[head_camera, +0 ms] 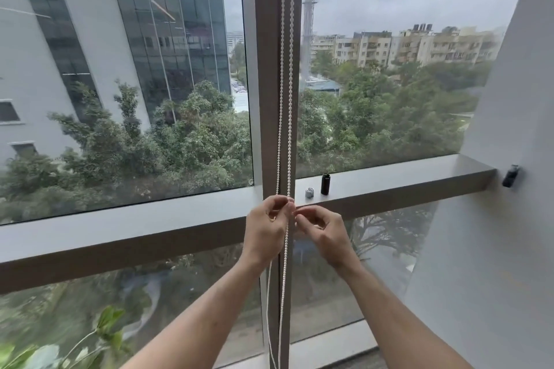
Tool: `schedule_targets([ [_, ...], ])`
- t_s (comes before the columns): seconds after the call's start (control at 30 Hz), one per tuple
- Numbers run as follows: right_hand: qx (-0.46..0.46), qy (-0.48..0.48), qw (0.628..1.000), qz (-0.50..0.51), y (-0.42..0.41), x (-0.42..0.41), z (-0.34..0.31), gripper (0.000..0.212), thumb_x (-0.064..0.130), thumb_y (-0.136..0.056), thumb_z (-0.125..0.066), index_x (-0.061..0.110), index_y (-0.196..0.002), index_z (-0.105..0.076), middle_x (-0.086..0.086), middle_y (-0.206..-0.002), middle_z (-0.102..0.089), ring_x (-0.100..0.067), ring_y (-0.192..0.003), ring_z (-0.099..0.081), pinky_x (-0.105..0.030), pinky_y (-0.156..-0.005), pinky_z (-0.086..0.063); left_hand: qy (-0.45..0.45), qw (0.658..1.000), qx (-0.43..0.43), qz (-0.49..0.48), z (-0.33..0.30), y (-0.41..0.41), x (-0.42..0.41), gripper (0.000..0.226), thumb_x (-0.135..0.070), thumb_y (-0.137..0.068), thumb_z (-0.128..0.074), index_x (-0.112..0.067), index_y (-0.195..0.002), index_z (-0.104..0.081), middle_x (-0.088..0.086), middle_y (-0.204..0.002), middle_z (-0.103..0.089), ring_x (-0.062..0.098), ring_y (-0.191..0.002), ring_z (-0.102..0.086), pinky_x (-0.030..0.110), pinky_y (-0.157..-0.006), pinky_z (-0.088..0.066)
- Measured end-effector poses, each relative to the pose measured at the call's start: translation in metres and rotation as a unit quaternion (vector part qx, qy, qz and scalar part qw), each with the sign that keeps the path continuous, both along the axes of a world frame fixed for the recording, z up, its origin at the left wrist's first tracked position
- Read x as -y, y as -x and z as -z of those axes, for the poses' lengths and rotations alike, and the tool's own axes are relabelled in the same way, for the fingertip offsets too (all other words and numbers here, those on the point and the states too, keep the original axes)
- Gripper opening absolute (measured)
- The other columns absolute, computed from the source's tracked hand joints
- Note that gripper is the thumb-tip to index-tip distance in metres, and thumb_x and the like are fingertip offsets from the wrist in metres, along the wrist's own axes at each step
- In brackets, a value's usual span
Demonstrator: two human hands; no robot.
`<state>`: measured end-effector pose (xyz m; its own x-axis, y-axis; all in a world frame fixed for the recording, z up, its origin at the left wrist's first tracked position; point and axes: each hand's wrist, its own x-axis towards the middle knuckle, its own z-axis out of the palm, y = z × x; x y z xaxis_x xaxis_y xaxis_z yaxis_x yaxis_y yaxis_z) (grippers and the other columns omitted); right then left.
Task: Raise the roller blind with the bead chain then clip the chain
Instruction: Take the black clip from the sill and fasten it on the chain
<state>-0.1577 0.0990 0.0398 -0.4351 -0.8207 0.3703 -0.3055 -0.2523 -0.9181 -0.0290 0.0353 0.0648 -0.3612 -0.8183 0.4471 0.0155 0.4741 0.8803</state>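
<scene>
Floor-to-ceiling glazing fills the view, split by a vertical mullion (pixel 269 84) and a horizontal grey transom ledge (pixel 389 180); buildings and trees lie beyond the glass. White bead chain (pixel 284 99) hangs in two strands straight down the front of the mullion, from the top edge of the view to the bottom, where the strands run out of frame. No blind fabric appears in the glazed area in view.

On the ledge, just right of the mullion, stand a small silver piece (pixel 309 192) and an upright black cylinder (pixel 325 184), close together but apart. A small black fitting (pixel 511 176) is fixed to the white wall (pixel 509 219) at far right, well away from the chain. Green plant leaves (pixel 111 320) intrude at lower left.

Left hand (pixel 266 231) has fingers curled, pinching the chain at ledge height. Right hand (pixel 322 232) sits just beside it, thumb and forefinger pinched together at the chain; whether they hold the chain or a small part cannot be told.

Both forearms reach in from below, flanking the mullion. Open space remains right of the hands up to the wall.
</scene>
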Motion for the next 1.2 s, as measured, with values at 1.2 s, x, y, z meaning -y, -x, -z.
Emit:
schedule_targets([
  [1.2,-0.061,-0.15,0.966,0.2,0.139,0.113,0.035,0.021,0.018,-0.09,-0.069,0.009,-0.108,-0.064,-0.014,-0.112,-0.071,-0.032,-0.102,-0.063,-0.034,-0.083,-0.044,-0.108,0.994,0.0,-0.016,0.084,0.024,0.018,0.016,-0.016,-0.084,-0.075,-0.031,-0.088,-0.076,-0.001,-0.079,-0.076,0.018,-0.073,-0.072,0.045,-0.076,-0.06],
])
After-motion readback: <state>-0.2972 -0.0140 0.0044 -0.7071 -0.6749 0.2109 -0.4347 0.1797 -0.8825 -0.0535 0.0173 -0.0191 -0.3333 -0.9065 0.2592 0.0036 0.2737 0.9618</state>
